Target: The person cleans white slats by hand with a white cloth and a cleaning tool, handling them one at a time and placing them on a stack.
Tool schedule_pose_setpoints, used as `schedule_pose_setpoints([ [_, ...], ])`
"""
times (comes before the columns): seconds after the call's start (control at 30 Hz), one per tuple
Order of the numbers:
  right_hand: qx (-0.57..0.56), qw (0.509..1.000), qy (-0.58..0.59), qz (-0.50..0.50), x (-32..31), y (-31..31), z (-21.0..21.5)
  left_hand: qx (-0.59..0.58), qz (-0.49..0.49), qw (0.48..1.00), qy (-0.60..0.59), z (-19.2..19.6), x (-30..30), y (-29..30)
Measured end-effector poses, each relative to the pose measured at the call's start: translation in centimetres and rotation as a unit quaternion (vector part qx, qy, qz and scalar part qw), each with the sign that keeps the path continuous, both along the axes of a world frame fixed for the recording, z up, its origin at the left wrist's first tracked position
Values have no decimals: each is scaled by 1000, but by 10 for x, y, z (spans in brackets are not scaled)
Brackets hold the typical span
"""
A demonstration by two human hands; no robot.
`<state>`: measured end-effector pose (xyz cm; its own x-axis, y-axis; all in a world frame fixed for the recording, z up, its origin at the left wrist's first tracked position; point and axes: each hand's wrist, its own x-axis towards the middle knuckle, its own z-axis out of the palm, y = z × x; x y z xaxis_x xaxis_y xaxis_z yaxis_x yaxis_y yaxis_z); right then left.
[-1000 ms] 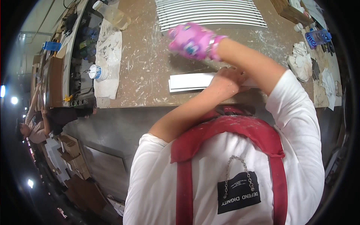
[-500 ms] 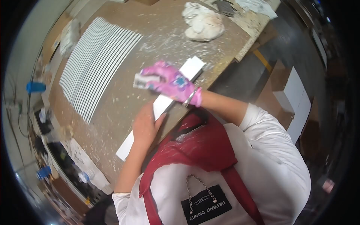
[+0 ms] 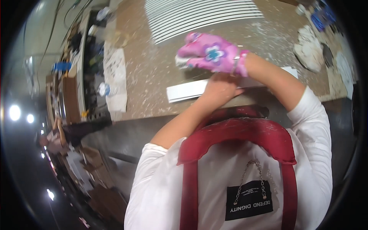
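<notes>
A long white strip (image 3: 186,91) lies near the front edge of the workbench, a dark line running along its near side. My bare left hand (image 3: 220,91) grips the strip around its middle, the thumb on the near side; the right forearm and glove partly hide the fingertips. Just beyond it, my right hand (image 3: 215,53), in a pink flowered glove, is closed around a small whitish block (image 3: 182,61). Most of that block is covered by the glove, and its exact kind cannot be made out. The block is held beyond the strip, apart from it.
Several white strips (image 3: 199,17) lie in rows at the back of the dusty workbench (image 3: 145,84). A crumpled white cloth (image 3: 308,50) sits at the right. On the left are a white sheet (image 3: 115,76) and a plastic bottle (image 3: 104,89). Another person (image 3: 57,138) is farther left.
The view has swung, so the bench now lies more squarely ahead. My gloved right hand is no longer over the strip but beyond it. Both hands keep their holds.
</notes>
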<state>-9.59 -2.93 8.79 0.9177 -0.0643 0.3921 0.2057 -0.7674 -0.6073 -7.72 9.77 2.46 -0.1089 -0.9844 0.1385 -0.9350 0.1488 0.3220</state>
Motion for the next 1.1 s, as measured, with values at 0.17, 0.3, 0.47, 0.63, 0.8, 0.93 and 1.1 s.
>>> schedule_pose_setpoints([
  [0.17,-102,953,156,239,72,73,11,19,67,893,445,-9,-4,0],
  [0.3,-123,962,153,188,82,76,-8,20,44,888,457,-6,-3,-2],
  [0.47,-55,994,66,69,71,43,-8,-77,22,993,91,-19,1,3],
  [0.63,151,978,10,-142,-20,-7,-15,44,-1,996,81,11,3,-5],
  [0.8,110,950,-87,-279,-94,-32,-51,-130,7,952,278,21,17,-25],
  [0.93,-37,978,-55,-197,-114,-35,-84,-147,-55,963,220,102,22,-108],
  [1.1,-20,954,84,-286,-99,-13,-66,-101,-241,964,52,87,-81,-251],
])
